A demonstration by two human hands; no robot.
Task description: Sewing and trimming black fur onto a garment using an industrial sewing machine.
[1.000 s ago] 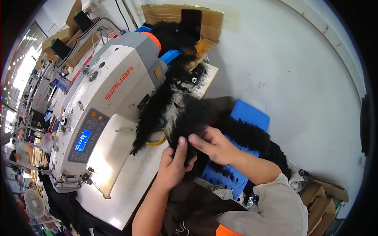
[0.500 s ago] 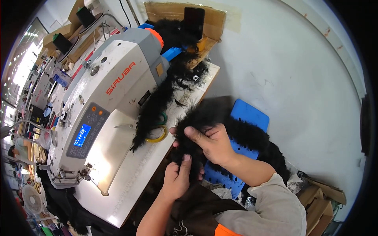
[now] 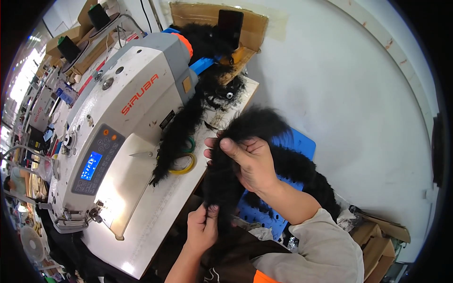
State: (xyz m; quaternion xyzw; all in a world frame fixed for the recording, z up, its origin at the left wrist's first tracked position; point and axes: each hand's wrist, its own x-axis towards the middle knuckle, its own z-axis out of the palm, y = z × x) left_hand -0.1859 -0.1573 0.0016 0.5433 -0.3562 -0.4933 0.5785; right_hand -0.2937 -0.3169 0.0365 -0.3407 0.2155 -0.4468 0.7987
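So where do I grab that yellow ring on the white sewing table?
I'd pinch the lower-right rim of the round yellow ring, coming from the picture's lower right. That rim is uncovered, with white tabletop showing beside it, while a fluffy black fur strip lies against or over its left side. The open middle should leave room for a fingertip.

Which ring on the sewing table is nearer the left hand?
The yellow ring; the green ring lies farther from the left hand, partly hidden by the furry strip.
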